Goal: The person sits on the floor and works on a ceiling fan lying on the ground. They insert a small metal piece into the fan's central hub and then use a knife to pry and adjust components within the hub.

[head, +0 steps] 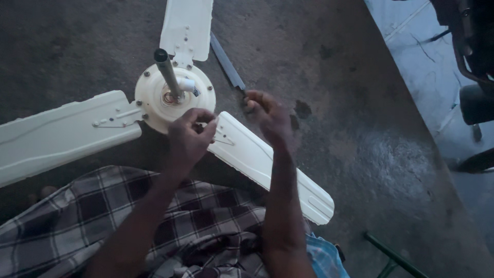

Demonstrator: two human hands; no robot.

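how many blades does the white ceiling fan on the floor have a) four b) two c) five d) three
d, the ceiling fan shows three white blades coming off its round hub: one blade to the left, one at the top, and one running to the lower right beneath the left hand and the right hand.

Cream painted-metal ceiling fan [175, 98] w/ three long blades: smooth, satin sheen, small screw heads dull. Grey metal down-rod [167, 72] rising from fan hub, brushed, faint gloss. Just right of hub, flat steel blade of a tool [226, 63], matt grey. Under fan, dark concrete floor [360, 154], rough, mottled. Below fan, checked woven cloth [103, 216], soft, matt, creased.
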